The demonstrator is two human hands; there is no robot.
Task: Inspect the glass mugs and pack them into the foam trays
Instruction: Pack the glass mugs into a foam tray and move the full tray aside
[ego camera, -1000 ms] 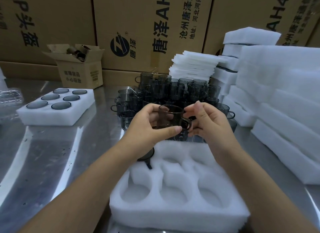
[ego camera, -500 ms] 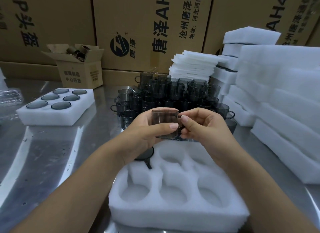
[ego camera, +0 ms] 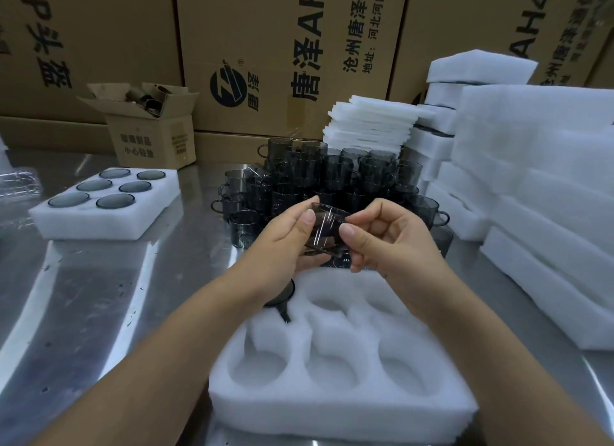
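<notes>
Both hands are up over the steel table (ego camera: 99,296) with 1 glass mug (ego camera: 327,228) between them. It is smoky grey-brown, see-through and tipped well over on its side, with thin white streaks of light running across its wall. The left hand (ego camera: 282,243) grips it from the left, thumb laid over the top and fingers curled underneath. The right hand (ego camera: 392,243) pinches the other side, thumb in front and fingers bent behind. I cannot make out the handle from here. The mug hangs in the air just above the far edge of the near foam tray (ego camera: 332,402), touching nothing but the 2 hands. That tray is a white block with 6 round pockets in 2 rows of 3, and the far-left pocket holds a packed mug (ego camera: 282,297), its dark rim and handle peeking out beside the left wrist. Just behind the hands stands a crowd of loose mugs (ego camera: 319,176) — the same dark tint, upright, packed close and stacked in tiers. Off to the left sits a filled tray (ego camera: 99,219), with 6 grey discs showing level with its top. Behind the crowd rises a stack of thin foam sheets (ego camera: 372,123), and thick foam blocks (ego camera: 538,166) are piled along the right. At the back left is a small open carton (ego camera: 149,140) — behind everything stand big printed cartons (ego camera: 275,47).
</notes>
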